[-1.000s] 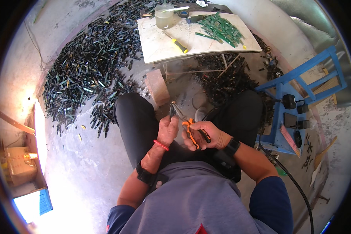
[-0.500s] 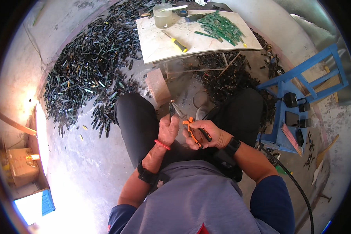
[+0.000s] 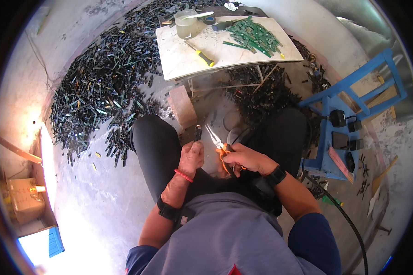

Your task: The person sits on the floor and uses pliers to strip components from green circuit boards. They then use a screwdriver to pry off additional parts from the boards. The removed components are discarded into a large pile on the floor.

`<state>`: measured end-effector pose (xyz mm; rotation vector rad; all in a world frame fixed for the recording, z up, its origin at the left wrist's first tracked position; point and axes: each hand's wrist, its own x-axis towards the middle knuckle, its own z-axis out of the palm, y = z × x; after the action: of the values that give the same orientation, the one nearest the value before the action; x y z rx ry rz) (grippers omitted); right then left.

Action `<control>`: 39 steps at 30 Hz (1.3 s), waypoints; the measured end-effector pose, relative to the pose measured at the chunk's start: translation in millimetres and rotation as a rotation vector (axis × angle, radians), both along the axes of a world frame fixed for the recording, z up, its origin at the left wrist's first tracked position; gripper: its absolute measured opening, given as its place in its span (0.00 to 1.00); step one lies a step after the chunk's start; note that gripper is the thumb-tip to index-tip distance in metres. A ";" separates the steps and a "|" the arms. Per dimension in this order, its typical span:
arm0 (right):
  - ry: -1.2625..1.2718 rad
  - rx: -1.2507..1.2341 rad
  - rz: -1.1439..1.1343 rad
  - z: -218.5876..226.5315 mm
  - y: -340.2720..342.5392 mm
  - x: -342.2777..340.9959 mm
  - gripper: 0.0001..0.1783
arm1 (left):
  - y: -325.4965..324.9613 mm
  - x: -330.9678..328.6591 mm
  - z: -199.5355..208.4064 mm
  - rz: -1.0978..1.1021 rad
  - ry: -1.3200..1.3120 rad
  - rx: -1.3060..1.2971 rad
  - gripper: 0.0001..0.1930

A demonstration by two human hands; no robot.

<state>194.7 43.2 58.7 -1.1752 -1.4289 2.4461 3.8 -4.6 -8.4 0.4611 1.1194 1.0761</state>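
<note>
My left hand, with a red bead bracelet at the wrist, is closed around a small dark strip-like piece whose end sticks up past the fingers. In my right hand are long-nose pliers with orange and black handles. Their metal jaws point up and away from me, just right of the dark piece and apart from it. The jaws look slightly parted, with nothing visible between them. Both hands are held between my knees, and the lower part of the dark piece is hidden in my fist.
Ahead stands a low white-topped table with a screwdriver, a cup of cloudy liquid and green strips. Heaps of dark strips cover the floor. A brown block is near my knees; a blue chair holds black adapters.
The pliers' jaws have swung from pointing at the piece in my left hand to pointing more directly ahead. My right hand has shifted its hold on the handles; my left hand moved slightly left and nearer me.
</note>
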 end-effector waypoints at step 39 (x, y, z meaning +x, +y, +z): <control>-0.812 1.351 0.119 -35.4 -16.2 -14.7 0.17 | 1.1 4.4 -38.0 0.016 0.486 0.101 0.19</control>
<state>180.0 27.0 23.3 -1.5657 -2.5813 0.4277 8.2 -3.5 -46.3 0.8251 1.4984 1.0663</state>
